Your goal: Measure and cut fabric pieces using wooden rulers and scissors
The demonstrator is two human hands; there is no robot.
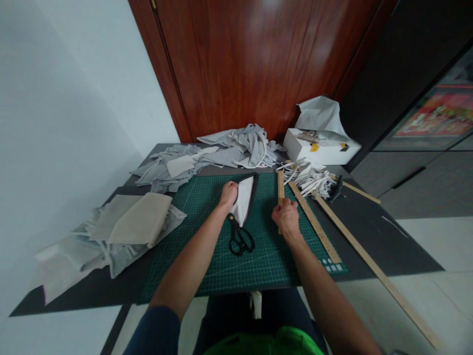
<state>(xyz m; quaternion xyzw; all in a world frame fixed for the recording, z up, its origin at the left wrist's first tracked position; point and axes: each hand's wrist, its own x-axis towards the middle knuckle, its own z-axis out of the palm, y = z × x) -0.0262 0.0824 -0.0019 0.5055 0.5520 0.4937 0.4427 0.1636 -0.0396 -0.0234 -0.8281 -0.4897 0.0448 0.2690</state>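
A person's left hand (229,194) grips a white, dark-edged piece of material (244,201) above a green cutting mat (207,268), fingers curled shut on its left side; the right hand (287,217) closes its fingers over a short wooden ruler (281,183), part of its length hidden beneath them; black scissors (235,230) lie between the hands, handles toward the person; pale fabric (138,219) is heaped on the dark surface (388,244) at left.
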